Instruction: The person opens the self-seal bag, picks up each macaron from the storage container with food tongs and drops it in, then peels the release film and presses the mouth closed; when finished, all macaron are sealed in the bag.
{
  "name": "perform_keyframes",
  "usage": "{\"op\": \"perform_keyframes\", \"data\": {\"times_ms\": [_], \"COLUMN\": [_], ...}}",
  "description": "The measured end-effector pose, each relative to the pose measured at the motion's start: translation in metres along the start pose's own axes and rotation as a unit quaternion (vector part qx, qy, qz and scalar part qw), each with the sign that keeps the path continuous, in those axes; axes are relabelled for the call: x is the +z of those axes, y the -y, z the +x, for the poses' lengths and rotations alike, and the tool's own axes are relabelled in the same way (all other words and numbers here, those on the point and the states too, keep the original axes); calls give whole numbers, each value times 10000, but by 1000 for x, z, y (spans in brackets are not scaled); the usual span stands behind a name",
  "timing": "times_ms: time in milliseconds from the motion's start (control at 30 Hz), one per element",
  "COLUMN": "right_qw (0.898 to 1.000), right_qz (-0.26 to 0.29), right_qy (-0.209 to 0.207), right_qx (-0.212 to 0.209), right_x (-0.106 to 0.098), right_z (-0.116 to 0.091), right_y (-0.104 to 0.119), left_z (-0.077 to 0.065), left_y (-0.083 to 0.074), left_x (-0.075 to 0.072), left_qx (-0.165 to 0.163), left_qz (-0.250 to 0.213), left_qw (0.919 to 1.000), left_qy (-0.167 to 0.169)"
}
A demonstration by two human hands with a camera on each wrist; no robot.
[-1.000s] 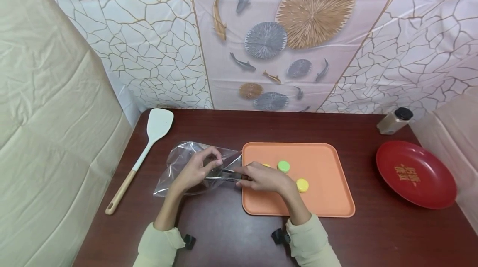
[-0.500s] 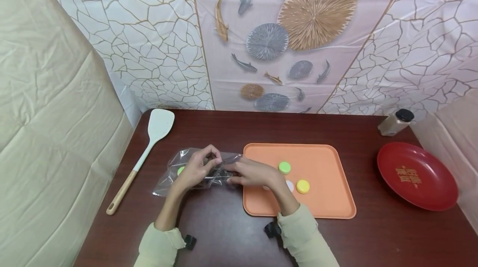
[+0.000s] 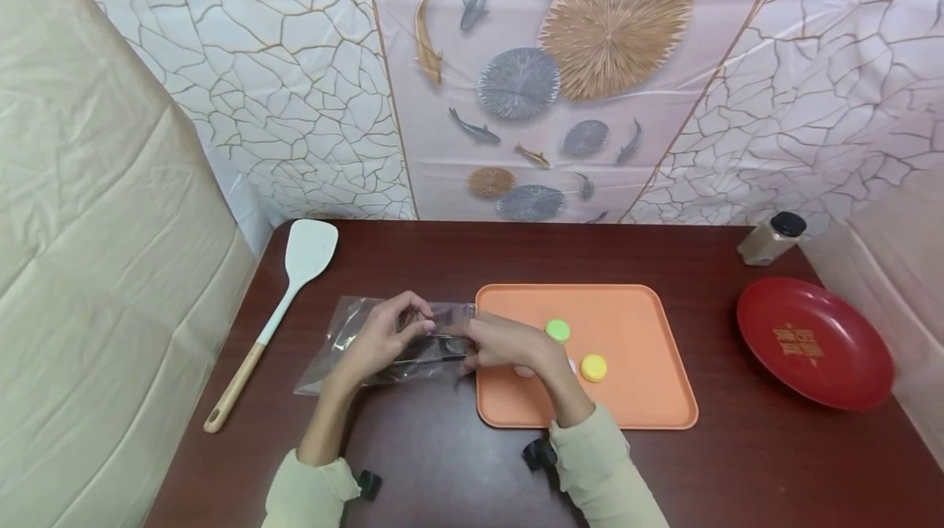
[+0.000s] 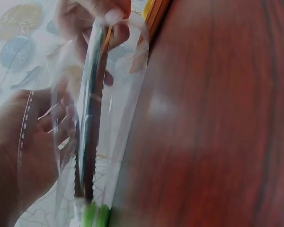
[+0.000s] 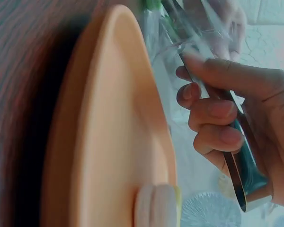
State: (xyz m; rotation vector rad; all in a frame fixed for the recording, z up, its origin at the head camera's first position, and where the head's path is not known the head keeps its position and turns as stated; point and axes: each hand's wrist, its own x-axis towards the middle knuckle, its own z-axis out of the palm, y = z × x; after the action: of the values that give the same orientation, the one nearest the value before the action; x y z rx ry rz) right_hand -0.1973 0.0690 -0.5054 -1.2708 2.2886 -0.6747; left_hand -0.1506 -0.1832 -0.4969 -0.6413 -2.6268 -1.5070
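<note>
LIGHT TONGS, FLIMSY BAG, DELICATE PIECE: GO EASY ON THE SQUEEZE

Your R hand point(image 3: 509, 341) grips the metal tongs point(image 4: 89, 113), thumb on one side, fingers curled round the other, w/ the bent end sticking out behind. Your L hand point(image 3: 379, 338) pinches the clear bag point(image 3: 350, 323) near its mouth, thumb & index together. The bag is just L of the orange tray point(image 3: 634, 405), & the tongs run into it, toothed tips down by a green piece point(image 4: 89, 215) inside. Whether the tips clamp that piece or only touch it, can't tell.

Handling, best guess: the tongs are light, springy, stiff lengthwise, poss. slippery since the metal looks smooth. Good hold is abt where you've got it, forward of the bend, w/ room for the arms to spread. Teeth should bite OK but could snag the film.

Bag: prob. next to no weight, floppy, slick. Take it by the rim, one layer only, so the mouth doesn't fold flat vs the tongs.

The green piece looks like a macaron: prob. light, maybe brittle. If real, a hard squeeze could crack the shells; if a toy, it'd forgive more. Take it across the sides, light even pressure. Same for the green macaron point(image 3: 558, 331) & yellow macaron point(image 3: 593, 368) lying on the tray.
</note>
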Motion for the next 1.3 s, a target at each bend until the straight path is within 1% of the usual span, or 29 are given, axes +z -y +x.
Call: {"op": "perform_keyframes", "data": {"times_ms": [33,67,100,133,167,200,233,267,300,333,433,500,533,567,667,733,767,867,933,967,1067,1100,1167,1200,1300], "right_qw": [10000,9999,9998,9998,9996,9994,9988,9985,9976,9972,9973,9976,9978,9974,9960,9948,9940,9939,9943,9946,9956,9958,9960,9959,9950], "right_qz": [17,-120,-160,-54,-90,-130,-60,-59,34,35,45,36,-38,-70,-45,-64,-5,15,26,30,52,37,60,62,46], "right_qy": [19,-23,-57,-66,-121,-182,-162,-209,-212,-226,-361,-479,-575,-649,-783,-874,-876,-939,-933,-910,-792,-751,-676,-654,-660], "right_qx": [77,21,83,165,222,278,458,508,663,711,633,501,329,305,428,511,659,582,512,499,498,515,581,629,753], "right_x": [-6,-6,-12,-14,-17,-20,-25,-26,-33,-33,-32,-32,-26,-27,-32,-35,-42,-44,-43,-42,-39,-38,-36,-36,-34], "right_z": [-6,-11,-17,-20,-25,-30,-34,-39,-42,-45,-54,-60,-64,-69,-87,-99,-104,-115,-117,-117,-114,-114,-113,-113,-116], "right_y": [10,10,18,19,24,30,39,41,52,53,50,47,37,36,34,33,43,41,40,39,37,37,35,35,33], "left_z": [-2,-3,-5,-6,-7,-9,-10,-11,-11,-11,-11,-11,-11,-10,-11,-10,-9,-7,-6,-6,-8,-9,-9,-9,-6], "left_y": [0,0,0,0,1,2,1,1,1,1,0,0,1,2,4,4,5,5,5,10,13,21,28,32,51], "left_x": [-1,-1,-2,-3,-4,-4,-5,-6,-7,-8,-9,-8,-8,-7,-5,-3,-3,-2,-2,-2,-2,-1,2,4,14], "left_qx": [78,163,247,305,369,401,387,397,411,414,393,381,355,350,324,397,446,611,682,768,799,873,942,892,963], "left_qz": [82,182,299,408,515,620,716,813,847,861,825,793,807,827,903,915,896,857,833,790,751,710,642,674,781], "left_qw": [9999,9996,9991,9985,9978,9970,9963,9955,9952,9951,9957,9960,9960,9958,9951,9949,9949,9944,9942,9939,9939,9936,9932,9932,9911], "left_qy": [51,105,146,187,214,239,270,278,266,239,175,147,164,191,218,172,133,50,31,18,72,112,235,322,482]}}
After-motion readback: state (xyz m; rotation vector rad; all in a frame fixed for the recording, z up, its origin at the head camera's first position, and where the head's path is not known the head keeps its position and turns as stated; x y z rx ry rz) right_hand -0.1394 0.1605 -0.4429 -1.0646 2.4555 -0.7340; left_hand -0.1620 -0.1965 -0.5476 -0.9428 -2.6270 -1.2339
